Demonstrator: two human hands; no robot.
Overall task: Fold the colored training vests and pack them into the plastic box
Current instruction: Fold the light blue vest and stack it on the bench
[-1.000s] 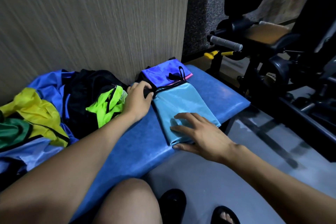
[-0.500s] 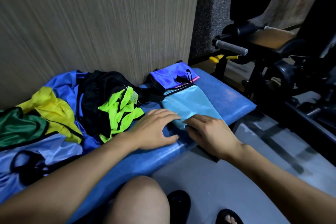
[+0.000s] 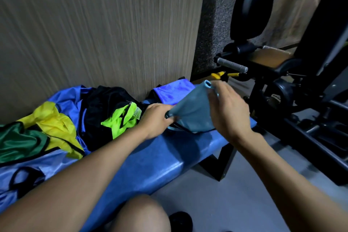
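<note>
The folded light-blue shiny training vest (image 3: 190,115) is hanging as a slanted panel just above the blue padded bench (image 3: 154,158), beside the purple folded vest (image 3: 173,90). The left hand (image 3: 157,120) is pinching its lower corner; the right hand (image 3: 228,111) is gripping its upper corner. Half a second ago it was lying flat under both hands.
</note>
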